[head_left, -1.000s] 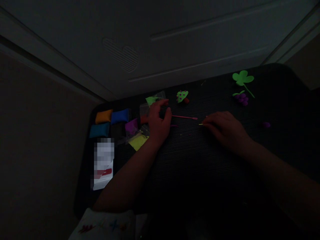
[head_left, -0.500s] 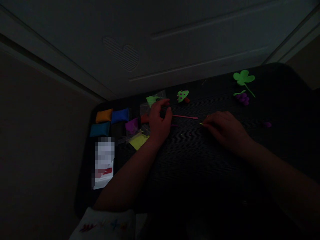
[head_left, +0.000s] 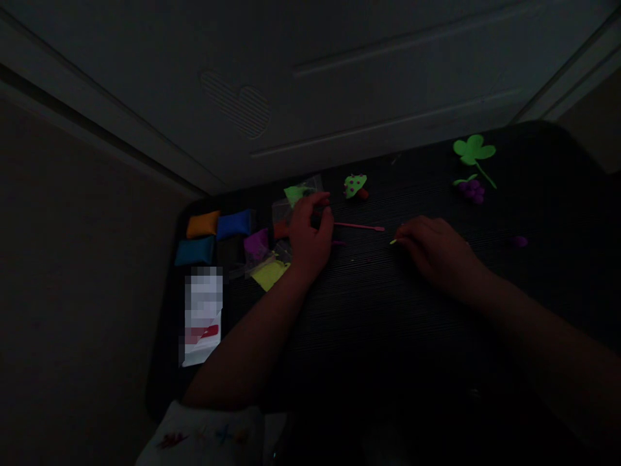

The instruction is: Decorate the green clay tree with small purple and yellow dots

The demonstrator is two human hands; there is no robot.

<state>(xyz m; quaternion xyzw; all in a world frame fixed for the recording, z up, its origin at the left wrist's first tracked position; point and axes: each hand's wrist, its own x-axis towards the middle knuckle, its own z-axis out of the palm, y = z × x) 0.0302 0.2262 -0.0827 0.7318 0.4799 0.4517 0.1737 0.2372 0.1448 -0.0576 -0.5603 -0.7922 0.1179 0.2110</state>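
Observation:
In the dim light, my right hand (head_left: 431,244) rests low over the dark table with thumb and fingers pinched on a small strip of yellow clay (head_left: 393,242), whose tip sticks out. My left hand (head_left: 311,239) lies with fingers apart, holding nothing, beside opened packets of green clay (head_left: 294,195), red clay (head_left: 281,230) and yellow clay (head_left: 270,275). Between the hands lie a pink modelling tool (head_left: 361,226) and a thin purple piece (head_left: 338,243), both partly hidden by the left hand. Beyond them sits a clay mushroom (head_left: 356,186) with a dotted green cap.
A green clover shape (head_left: 474,151), a purple grape bunch (head_left: 470,191) and a purple lump (head_left: 520,241) lie at right. Orange (head_left: 203,224), blue (head_left: 233,224), teal (head_left: 195,251) and purple packets (head_left: 256,244) and a white packet (head_left: 204,317) sit at left. A pale panel (head_left: 388,84) stands behind.
The yellow strip's tip has shifted slightly to the right and down at my right fingertips, and the fingers have moved a little. My left hand stays in place.

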